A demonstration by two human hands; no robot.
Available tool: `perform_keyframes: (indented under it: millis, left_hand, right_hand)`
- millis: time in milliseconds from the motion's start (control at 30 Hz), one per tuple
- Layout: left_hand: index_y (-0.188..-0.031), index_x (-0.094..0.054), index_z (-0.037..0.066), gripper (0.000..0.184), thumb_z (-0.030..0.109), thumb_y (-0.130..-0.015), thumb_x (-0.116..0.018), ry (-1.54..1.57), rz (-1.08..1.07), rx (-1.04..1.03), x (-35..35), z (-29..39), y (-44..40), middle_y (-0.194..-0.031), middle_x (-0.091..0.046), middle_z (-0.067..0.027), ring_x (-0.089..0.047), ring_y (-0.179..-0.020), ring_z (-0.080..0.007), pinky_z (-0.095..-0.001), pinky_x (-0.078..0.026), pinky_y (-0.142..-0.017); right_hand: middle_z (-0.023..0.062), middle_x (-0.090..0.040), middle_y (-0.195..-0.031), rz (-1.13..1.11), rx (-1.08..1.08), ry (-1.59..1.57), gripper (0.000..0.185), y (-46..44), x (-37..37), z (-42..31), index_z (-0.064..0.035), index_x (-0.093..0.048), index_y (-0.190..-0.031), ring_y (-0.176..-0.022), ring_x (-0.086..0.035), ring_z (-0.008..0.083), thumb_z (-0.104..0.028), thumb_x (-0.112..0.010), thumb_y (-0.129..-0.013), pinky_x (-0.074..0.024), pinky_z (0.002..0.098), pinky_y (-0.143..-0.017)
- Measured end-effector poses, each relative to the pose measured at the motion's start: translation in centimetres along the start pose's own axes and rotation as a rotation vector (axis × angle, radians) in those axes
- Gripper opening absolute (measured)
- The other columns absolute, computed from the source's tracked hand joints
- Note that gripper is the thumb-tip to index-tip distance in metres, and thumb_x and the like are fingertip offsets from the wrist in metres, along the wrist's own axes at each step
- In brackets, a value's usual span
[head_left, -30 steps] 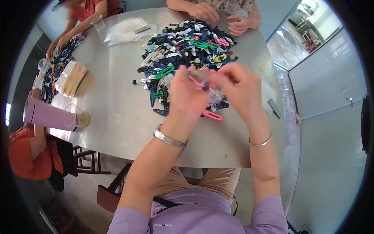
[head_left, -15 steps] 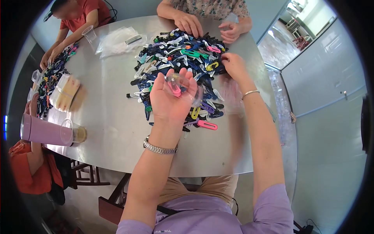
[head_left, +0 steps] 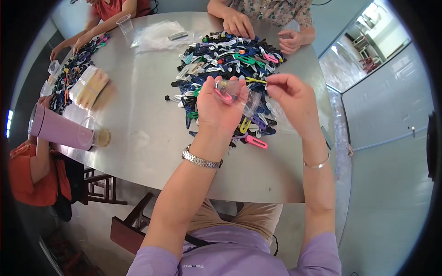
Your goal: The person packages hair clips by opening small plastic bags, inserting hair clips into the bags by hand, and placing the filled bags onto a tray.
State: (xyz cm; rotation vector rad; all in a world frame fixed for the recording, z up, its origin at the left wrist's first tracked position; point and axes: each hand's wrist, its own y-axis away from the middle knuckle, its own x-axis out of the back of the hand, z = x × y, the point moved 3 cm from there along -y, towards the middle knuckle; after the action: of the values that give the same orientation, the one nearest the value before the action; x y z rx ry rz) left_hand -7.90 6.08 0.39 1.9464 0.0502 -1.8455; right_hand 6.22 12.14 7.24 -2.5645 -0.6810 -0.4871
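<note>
My left hand (head_left: 215, 112) lies palm up over the near side of the pile, its fingers curled around a clear plastic cup (head_left: 235, 87). Through the cup's wall a pink snap hair clip (head_left: 224, 95) shows. Just to the right, my right hand (head_left: 297, 101) pinches a yellow snap hair clip (head_left: 254, 80) by one end, pointing it toward the cup. Beneath both hands spreads a pile of hair clips (head_left: 216, 57) in navy, white, black, green and other colours. A bright pink clip (head_left: 256, 141) rests at the pile's near edge.
Across the metal table (head_left: 142, 152), a person's hands (head_left: 238, 24) touch the far side of the pile. Clear bags (head_left: 159, 37) lie at the back. On the left stand a purple tumbler (head_left: 62, 129), a bundle of packets (head_left: 90, 87) and another clip pile (head_left: 76, 69) with other people.
My right hand has come back from the pile's right side toward the cup, now with a yellow clip in its fingers. The whole view has shifted slightly; my left hand still holds the cup.
</note>
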Motion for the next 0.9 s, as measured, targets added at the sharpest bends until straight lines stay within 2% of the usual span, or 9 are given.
perform_keyframes:
  millis: [67, 233, 367, 433, 500, 567, 600, 700, 900]
  left_hand:
    - [-0.121, -0.033, 0.008, 0.033, 0.030, -0.097, -0.043, -0.014, 0.020, -0.021, 0.0, -0.1, 0.0, -0.114, -0.045, -0.0165, -0.052, -0.100, -0.0330, -0.0448, -0.042, -0.088]
    - [-0.114, -0.034, 0.007, 0.030, 0.030, -0.097, -0.043, -0.148, -0.002, -0.036, 0.0, -0.7, 0.4, -0.110, -0.047, -0.0164, -0.053, -0.099, -0.0321, -0.0454, -0.044, -0.086]
    - [-0.110, -0.035, 0.008, 0.028, 0.032, -0.098, -0.041, -0.058, -0.082, -0.006, 0.7, -0.7, -0.3, -0.106, -0.048, -0.0163, -0.053, -0.100, -0.0320, -0.0463, -0.044, -0.085]
    - [-0.108, -0.036, 0.008, 0.026, 0.032, -0.098, -0.040, 0.079, -0.026, 0.013, -0.1, -0.3, 0.3, -0.102, -0.050, -0.0158, -0.053, -0.099, -0.0314, -0.0449, -0.044, -0.086]
    - [-0.107, -0.038, 0.008, 0.026, 0.032, -0.098, -0.040, 0.108, -0.034, -0.007, -0.3, -0.4, 0.7, -0.103, -0.050, -0.0154, -0.053, -0.099, -0.0313, -0.0436, -0.044, -0.085]
    - [-0.109, -0.040, 0.007, 0.026, 0.031, -0.098, -0.042, -0.123, -0.054, -0.108, -1.2, -0.9, 1.6, -0.105, -0.050, -0.0149, -0.054, -0.098, -0.0300, -0.0427, -0.046, -0.084]
    - [-0.108, -0.044, 0.006, 0.025, 0.028, -0.096, -0.044, -0.186, -0.216, 0.028, -1.5, -1.3, 1.3, -0.107, -0.052, -0.0127, -0.055, -0.101, -0.0283, -0.0430, -0.047, -0.085]
    - [-0.106, -0.047, 0.006, 0.021, 0.024, -0.095, -0.045, -0.211, -0.150, 0.141, -1.2, -1.9, 1.7, -0.105, -0.057, -0.0112, -0.057, -0.100, -0.0264, -0.0412, -0.049, -0.083]
    - [-0.105, -0.053, 0.006, 0.022, 0.025, -0.095, -0.046, -0.391, -0.226, 0.351, 0.7, -3.5, 1.2, -0.099, -0.064, -0.0114, -0.064, -0.083, -0.0257, -0.0388, -0.053, -0.076]
  right_hand:
    - [0.0061, -0.064, -0.085, -0.067, 0.030, -0.100, 0.018, 1.3, -0.7, -1.7, 0.0016, -0.064, -0.094, -0.073, -0.058, 0.0105, 0.000, -0.066, -0.077, -0.0469, 0.0240, -0.066]
    - [0.0062, -0.063, -0.092, -0.070, 0.437, 0.349, 0.022, 2.2, -3.4, -3.0, -0.0018, -0.064, -0.095, -0.076, -0.060, 0.0164, 0.000, -0.069, -0.074, -0.0488, 0.0242, -0.064]
    - [0.0070, -0.063, -0.095, 0.049, 0.467, 0.295, 0.024, 2.0, -3.5, -2.7, -0.0013, -0.064, -0.099, -0.077, -0.060, 0.0163, -0.002, -0.069, -0.076, -0.0498, 0.0242, -0.064]
    - [0.0077, -0.062, -0.096, 0.248, 0.260, 0.243, 0.031, 2.2, -2.5, -2.0, -0.0008, -0.061, -0.108, -0.079, -0.060, 0.0142, -0.007, -0.069, -0.079, -0.0501, 0.0244, -0.064]
    - [0.0053, -0.062, -0.091, 0.169, 0.053, 0.139, 0.034, 2.3, -2.6, -1.2, 0.0002, -0.057, -0.113, -0.077, -0.058, 0.0105, -0.011, -0.067, -0.082, -0.0490, 0.0236, -0.062]
    - [0.0022, -0.061, -0.085, -0.147, -0.308, -0.291, 0.032, 2.2, -3.1, 1.0, 0.0004, -0.056, -0.113, -0.073, -0.056, 0.0072, -0.010, -0.064, -0.084, -0.0464, 0.0213, -0.059]
    - [0.0022, -0.061, -0.085, -0.137, -0.312, -0.297, 0.032, 2.1, -2.6, 1.3, 0.0004, -0.056, -0.113, -0.073, -0.056, 0.0072, -0.010, -0.064, -0.084, -0.0464, 0.0213, -0.059]
    - [0.0011, -0.062, -0.083, 0.215, -0.072, -0.213, 0.027, 1.6, 0.6, 0.4, 0.0011, -0.058, -0.111, -0.071, -0.054, 0.0054, -0.006, -0.061, -0.085, -0.0433, 0.0196, -0.063]
    - [0.0039, -0.063, -0.082, 0.244, 0.031, -0.317, 0.027, 2.1, 3.1, -0.2, 0.0017, -0.058, -0.112, -0.069, -0.053, 0.0068, -0.005, -0.060, -0.086, -0.0408, 0.0194, -0.062]
